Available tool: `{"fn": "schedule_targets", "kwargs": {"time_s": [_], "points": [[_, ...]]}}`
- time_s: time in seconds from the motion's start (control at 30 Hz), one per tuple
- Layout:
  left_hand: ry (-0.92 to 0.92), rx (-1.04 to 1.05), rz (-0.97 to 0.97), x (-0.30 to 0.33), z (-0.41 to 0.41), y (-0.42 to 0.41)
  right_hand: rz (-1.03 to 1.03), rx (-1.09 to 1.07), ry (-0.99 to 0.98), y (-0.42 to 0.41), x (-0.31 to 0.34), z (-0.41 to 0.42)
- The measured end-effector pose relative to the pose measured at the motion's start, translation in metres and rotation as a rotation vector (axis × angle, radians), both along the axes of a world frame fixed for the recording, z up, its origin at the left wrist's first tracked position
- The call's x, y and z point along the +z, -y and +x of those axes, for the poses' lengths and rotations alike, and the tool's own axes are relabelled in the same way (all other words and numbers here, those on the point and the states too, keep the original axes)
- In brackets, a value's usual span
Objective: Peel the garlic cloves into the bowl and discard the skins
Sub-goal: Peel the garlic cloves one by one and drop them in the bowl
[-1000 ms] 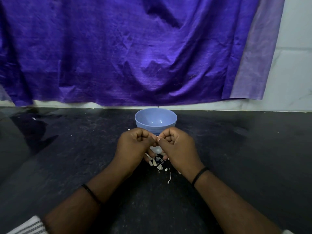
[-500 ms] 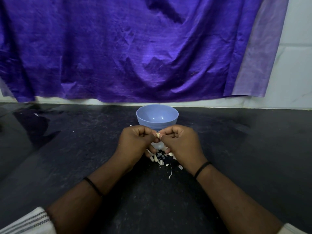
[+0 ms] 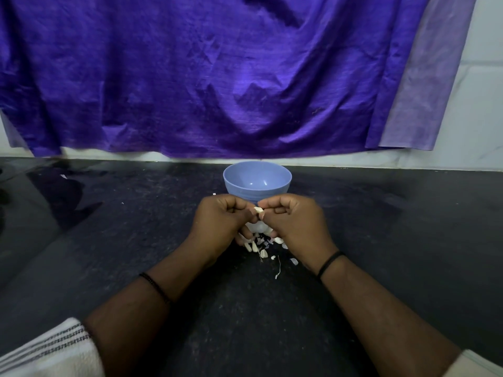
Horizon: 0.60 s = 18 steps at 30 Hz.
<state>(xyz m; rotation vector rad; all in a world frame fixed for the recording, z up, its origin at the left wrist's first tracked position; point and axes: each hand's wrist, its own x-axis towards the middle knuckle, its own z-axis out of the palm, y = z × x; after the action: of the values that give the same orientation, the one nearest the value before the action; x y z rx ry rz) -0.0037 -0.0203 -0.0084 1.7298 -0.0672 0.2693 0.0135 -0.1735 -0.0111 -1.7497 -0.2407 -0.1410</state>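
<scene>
Step in hand: peeling. Garlic clove pinched between left hand and right hand, above desk, before blue bowl. Next: strip skin, drop clove into bowl.

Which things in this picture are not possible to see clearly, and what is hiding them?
Head view, the only one:
- Small pale garlic clove: mostly covered by the left hand and right hand; how far it is peeled is unclear.
- White rounded object beneath the hands: mostly hidden, identity unclear.
- Light blue plastic bowl: near rim hides its bottom; contents uncertain.
- Pale scraps on the black counter: too small to tell skins from cloves.
</scene>
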Motion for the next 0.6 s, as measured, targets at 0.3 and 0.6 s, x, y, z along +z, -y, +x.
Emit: {"fn": "schedule_targets", "kwargs": {"time_s": [0.3,0.6], "points": [[0.005,0.01,0.001,0.0006,-0.0004,-0.0011,0.026,-0.016,0.01,0.0008,0.0051,-0.0041],[0.001,0.0,-0.03,0.0011,0.0001,0.0,0.068,-0.007,0.017,-0.0018,0.0042,-0.006]]}}
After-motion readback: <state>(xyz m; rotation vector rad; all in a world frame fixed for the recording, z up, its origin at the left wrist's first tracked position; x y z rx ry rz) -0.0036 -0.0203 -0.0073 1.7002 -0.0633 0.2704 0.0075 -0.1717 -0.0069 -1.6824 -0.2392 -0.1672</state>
